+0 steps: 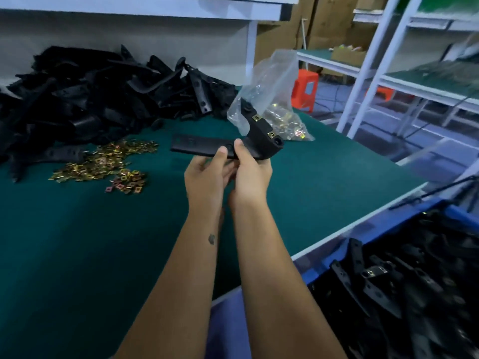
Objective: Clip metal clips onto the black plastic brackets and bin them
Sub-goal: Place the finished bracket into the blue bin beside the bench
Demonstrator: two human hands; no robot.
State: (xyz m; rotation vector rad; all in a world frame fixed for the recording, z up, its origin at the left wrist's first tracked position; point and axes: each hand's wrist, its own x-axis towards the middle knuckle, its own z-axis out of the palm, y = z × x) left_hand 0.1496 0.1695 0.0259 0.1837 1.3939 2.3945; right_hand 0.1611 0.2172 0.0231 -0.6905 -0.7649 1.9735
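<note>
Matt black plastic bracket (259, 133), shiny brass-coloured metal clips (103, 161)

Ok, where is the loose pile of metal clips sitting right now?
In the head view, the loose metal clips lie on the green table, left of both hands, just in front of the heap of black brackets.

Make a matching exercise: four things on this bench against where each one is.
Things:
1. black plastic bracket with two brass clips
2. pile of loose brass metal clips
3. clear plastic bag of clips
4. blue bin of black brackets

Places:
A. beyond the held part, on the green mat
B. lower right, beside the bench
C. gripped by both hands
D. left, on the green mat

Pairs: 1-C, 2-D, 3-A, 4-B
</note>
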